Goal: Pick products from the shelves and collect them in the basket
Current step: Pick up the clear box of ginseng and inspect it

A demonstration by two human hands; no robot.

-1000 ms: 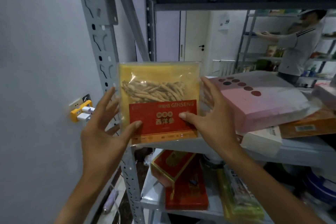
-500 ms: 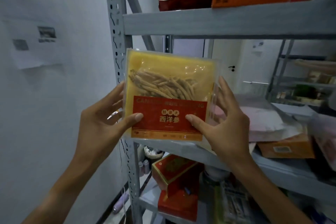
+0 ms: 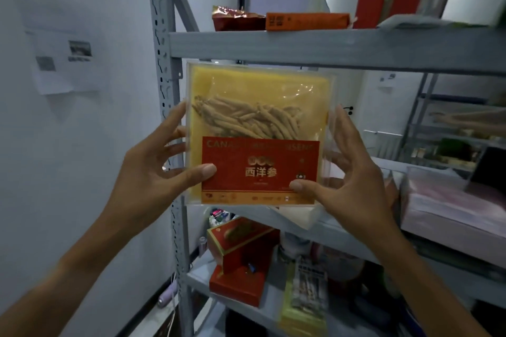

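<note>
Here the left hand [image 3: 153, 172] and right hand [image 3: 353, 186] pinch the ginseng pack [image 3: 257, 134] by its sides, thumbs on the red label, held upright before the shelf [image 3: 328, 46]. Picked but not yet deposited; no basket is visible.

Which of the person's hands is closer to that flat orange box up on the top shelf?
The right hand. It grips the ginseng box almost straight below the flat orange box; the left hand, gripping the pack's other side, is farther off, toward the shelf post.
</note>
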